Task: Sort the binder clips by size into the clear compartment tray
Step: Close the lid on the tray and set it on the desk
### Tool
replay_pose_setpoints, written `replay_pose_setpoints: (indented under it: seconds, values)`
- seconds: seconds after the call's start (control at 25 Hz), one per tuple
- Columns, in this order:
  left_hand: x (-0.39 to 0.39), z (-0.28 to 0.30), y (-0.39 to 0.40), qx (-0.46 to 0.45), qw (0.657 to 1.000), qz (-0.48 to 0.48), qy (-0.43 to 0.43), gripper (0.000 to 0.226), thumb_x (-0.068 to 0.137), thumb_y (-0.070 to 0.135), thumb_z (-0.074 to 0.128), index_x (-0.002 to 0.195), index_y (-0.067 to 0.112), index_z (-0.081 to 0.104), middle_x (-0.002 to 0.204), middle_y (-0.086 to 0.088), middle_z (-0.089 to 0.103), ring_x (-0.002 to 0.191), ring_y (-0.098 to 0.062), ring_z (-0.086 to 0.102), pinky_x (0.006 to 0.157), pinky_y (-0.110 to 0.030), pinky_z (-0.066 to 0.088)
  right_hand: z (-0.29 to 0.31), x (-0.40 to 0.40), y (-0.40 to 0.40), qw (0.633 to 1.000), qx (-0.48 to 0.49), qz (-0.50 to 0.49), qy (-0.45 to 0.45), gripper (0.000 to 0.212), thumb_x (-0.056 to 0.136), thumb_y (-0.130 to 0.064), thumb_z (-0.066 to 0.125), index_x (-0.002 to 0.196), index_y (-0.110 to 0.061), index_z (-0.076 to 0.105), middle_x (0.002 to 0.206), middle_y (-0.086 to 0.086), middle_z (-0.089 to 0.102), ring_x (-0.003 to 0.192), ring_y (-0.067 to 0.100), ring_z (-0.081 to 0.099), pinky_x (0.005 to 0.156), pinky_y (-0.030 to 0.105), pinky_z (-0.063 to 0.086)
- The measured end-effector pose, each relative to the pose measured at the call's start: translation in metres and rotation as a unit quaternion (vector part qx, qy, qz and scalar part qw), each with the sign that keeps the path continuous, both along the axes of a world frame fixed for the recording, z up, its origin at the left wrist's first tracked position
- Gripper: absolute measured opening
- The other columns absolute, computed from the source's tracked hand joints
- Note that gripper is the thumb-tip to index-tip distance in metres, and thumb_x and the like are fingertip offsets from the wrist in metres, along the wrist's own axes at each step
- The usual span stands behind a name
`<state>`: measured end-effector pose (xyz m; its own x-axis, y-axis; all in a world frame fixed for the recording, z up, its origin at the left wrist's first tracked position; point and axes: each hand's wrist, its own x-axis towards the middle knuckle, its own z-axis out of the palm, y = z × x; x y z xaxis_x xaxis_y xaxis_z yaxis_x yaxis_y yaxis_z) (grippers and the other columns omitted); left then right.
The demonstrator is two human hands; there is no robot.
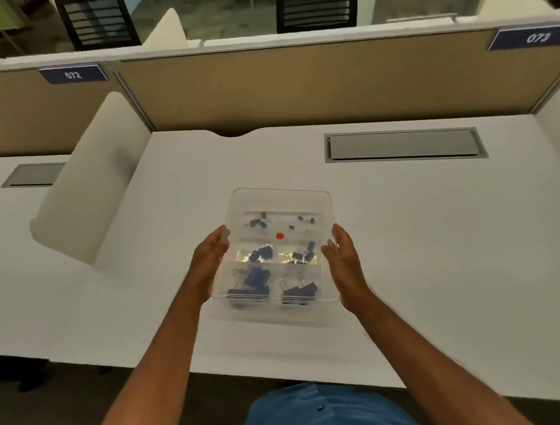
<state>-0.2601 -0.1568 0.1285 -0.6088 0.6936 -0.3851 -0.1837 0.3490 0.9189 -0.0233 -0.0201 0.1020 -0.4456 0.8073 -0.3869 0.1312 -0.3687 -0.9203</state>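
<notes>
The clear compartment tray (280,195) is in the middle of the white desk, its near end lifted slightly off the surface. Blue binder clips lie in its compartments: large ones (252,280) in the near row, medium ones (262,253) in the middle row, small ones (258,221) in the far row. A red dot (279,236) shows among the compartments. My left hand (210,262) grips the tray's left wall. My right hand (344,261) presses flat against its right wall with fingers extended.
A white rounded divider (93,181) slants up on the left of the desk (426,233). A grey cable hatch (403,145) lies at the back right. A tan partition (294,85) closes off the back. The desk's front edge runs just below my forearms.
</notes>
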Motion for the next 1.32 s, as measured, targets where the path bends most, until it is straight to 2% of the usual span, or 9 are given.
replay_pose_setpoints:
  seconds: [0.04,0.2,0.36,0.68,0.8,0.92,1.08,1.2,1.32]
  values:
    - [-0.002,-0.009,-0.001,-0.013,1.0,-0.006,0.022,0.041,0.102,0.031,0.051,0.142,0.026,0.049,0.128,0.011,0.062,0.111,-0.007,0.064,0.09,-0.03,0.055,-0.009,-0.002,-0.004,1.0,0.009,-0.004,-0.015,0.057,0.105,-0.02,0.051,0.156,-0.029,0.027,0.161,-0.007,0.033,0.145,0.017,0.035,0.114,0.037,0.036]
    - [-0.022,-0.056,-0.004,-0.069,0.994,-0.024,0.079,0.044,0.103,0.029,0.05,0.147,0.032,0.043,0.148,0.004,0.048,0.133,-0.022,0.049,0.109,-0.047,0.044,-0.042,-0.009,-0.011,0.996,0.048,-0.008,-0.079,0.058,0.106,-0.021,0.048,0.158,-0.03,0.023,0.162,-0.008,0.031,0.147,0.018,0.034,0.119,0.038,0.033]
    - [-0.025,-0.083,-0.003,-0.075,0.988,-0.015,0.131,0.045,0.103,0.018,0.049,0.146,0.027,0.045,0.149,0.002,0.046,0.137,-0.018,0.044,0.116,-0.041,0.035,-0.058,-0.017,-0.011,0.987,0.108,0.001,-0.12,0.059,0.106,-0.015,0.045,0.159,-0.025,0.023,0.163,-0.007,0.028,0.149,0.014,0.029,0.119,0.027,0.025]
    - [-0.028,-0.097,0.009,-0.068,0.978,-0.004,0.197,0.043,0.104,0.02,0.046,0.146,0.021,0.045,0.121,-0.01,0.056,0.11,-0.024,0.057,0.097,-0.037,0.05,-0.088,-0.034,-0.013,0.979,0.146,-0.011,-0.139,0.053,0.108,-0.028,0.039,0.158,-0.035,0.022,0.161,-0.005,0.034,0.145,0.023,0.039,0.112,0.05,0.044]
    - [-0.038,-0.109,0.009,-0.084,0.974,-0.017,0.21,0.044,0.104,0.019,0.043,0.147,0.024,0.044,0.132,-0.008,0.056,0.118,-0.028,0.058,0.098,-0.047,0.053,-0.096,-0.041,-0.01,0.975,0.162,-0.014,-0.154,0.052,0.107,-0.027,0.04,0.155,-0.04,0.025,0.158,-0.007,0.037,0.143,0.019,0.042,0.11,0.052,0.045]
    - [-0.036,-0.111,0.014,-0.116,0.972,0.0,0.203,0.043,0.105,0.016,0.04,0.147,0.024,0.041,0.146,-0.007,0.049,0.129,-0.03,0.052,0.102,-0.051,0.05,-0.097,-0.045,-0.008,0.966,0.186,-0.006,-0.179,0.052,0.108,-0.028,0.04,0.155,-0.04,0.023,0.158,-0.007,0.037,0.141,0.02,0.044,0.108,0.046,0.049]
    - [-0.026,-0.109,0.02,-0.125,0.965,0.011,0.228,0.043,0.105,0.017,0.04,0.148,0.02,0.038,0.148,-0.008,0.046,0.131,-0.033,0.051,0.103,-0.049,0.048,-0.1,-0.045,-0.009,0.952,0.226,0.01,-0.206,0.054,0.108,-0.031,0.041,0.155,-0.039,0.019,0.159,-0.009,0.035,0.14,0.018,0.045,0.106,0.034,0.049]
    - [-0.026,-0.117,0.016,-0.137,0.963,0.006,0.231,0.041,0.106,0.021,0.039,0.147,0.018,0.039,0.145,-0.008,0.049,0.128,-0.031,0.053,0.101,-0.047,0.049,-0.102,-0.047,-0.013,0.926,0.25,0.033,-0.28,0.064,0.105,-0.038,0.046,0.16,-0.029,0.013,0.165,-0.005,0.025,0.145,0.02,0.038,0.11,0.035,0.043]
    - [-0.029,-0.126,0.015,-0.152,0.96,0.01,0.236,0.036,0.106,0.029,0.035,0.139,0.018,0.046,0.134,-0.008,0.056,0.12,-0.03,0.058,0.096,-0.044,0.054,-0.1,-0.05,-0.018,0.852,0.364,0.073,-0.37,0.07,0.104,-0.043,0.047,0.161,-0.017,0.015,0.168,0.002,0.013,0.152,0.027,0.024,0.114,0.037,0.03]
